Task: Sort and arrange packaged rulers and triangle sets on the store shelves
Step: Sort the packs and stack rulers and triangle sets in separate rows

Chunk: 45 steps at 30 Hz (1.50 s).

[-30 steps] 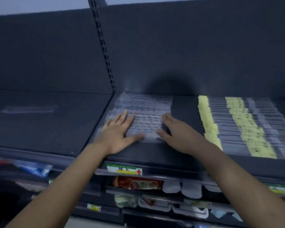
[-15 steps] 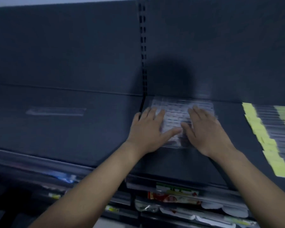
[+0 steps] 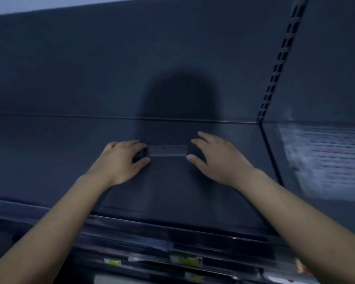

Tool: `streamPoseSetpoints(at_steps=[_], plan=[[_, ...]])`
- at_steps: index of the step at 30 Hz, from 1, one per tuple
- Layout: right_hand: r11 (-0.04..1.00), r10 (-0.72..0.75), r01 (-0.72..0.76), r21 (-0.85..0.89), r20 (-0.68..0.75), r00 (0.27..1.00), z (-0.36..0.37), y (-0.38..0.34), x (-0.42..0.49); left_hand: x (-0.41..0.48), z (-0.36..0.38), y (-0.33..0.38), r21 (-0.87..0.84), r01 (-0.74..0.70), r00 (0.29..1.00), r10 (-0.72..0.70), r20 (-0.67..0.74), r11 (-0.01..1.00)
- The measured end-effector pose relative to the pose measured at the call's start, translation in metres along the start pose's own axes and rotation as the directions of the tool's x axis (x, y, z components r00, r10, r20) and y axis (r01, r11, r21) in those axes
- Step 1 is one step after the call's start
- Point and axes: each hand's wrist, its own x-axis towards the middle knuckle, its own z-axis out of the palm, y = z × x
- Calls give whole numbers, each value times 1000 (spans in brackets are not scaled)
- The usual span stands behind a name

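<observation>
Left hand shifted — grips ruler pack.

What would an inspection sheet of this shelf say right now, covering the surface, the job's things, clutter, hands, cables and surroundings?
Surface: dark shelf, dimly lit, a rounded shadow across it.
Job's things: one clear ruler pack lying flat between the hands; stack of clear packs in the bay to the right, blurred.
Clutter: nothing seen.
Hands: left hand curled at the pack's left end, grip unclear; right hand with fingers relaxed beside its right end, contact unclear.
Cables: nothing seen.
Surroundings: slotted upright dividing the bays; price labels on lower shelf edges.
</observation>
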Motion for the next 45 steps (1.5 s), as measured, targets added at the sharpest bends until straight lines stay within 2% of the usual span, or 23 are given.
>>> streamPoseSetpoints(at_steps=[3,7,12,17,19,22,24,26,30,35,40,45], plan=[[999,36,-35,-26,20,999,12,-38,35,3,-8,-48,-44,-70,995,72,63,997],[992,102,-99,-72,32,994,22,-58,48,18,-17,-77,-178,-163,976,185,116,971],[980,193,-182,-83,143,971,9,-58,59,41,-23,-83,-206,-93,950,149,274,974],[962,266,-274,-16,303,915,-6,-51,54,51,-19,-74,-319,-155,944,236,233,935],[958,261,-286,29,332,907,-8,-47,42,51,-20,-70,-455,-150,941,268,205,878],[914,274,-335,230,260,926,-15,-41,21,50,-27,-54,-721,-83,931,311,189,688],[874,286,-325,360,158,945,-24,-31,4,51,-33,-37,-784,-66,931,320,173,617],[846,309,-311,432,78,948,-38,-16,-17,53,-37,-11,-787,-105,923,355,151,607],[784,375,-326,528,17,927,-66,35,-74,45,-34,64,-825,-131,889,434,149,550],[787,389,-339,515,12,921,-81,113,-157,33,-2,186,-760,-215,873,469,132,613],[771,424,-363,524,4,906,-86,194,-223,36,30,289,-746,-174,915,385,119,643],[817,428,-358,452,-59,902,-82,238,-238,33,42,331,-647,-103,984,171,44,756]])
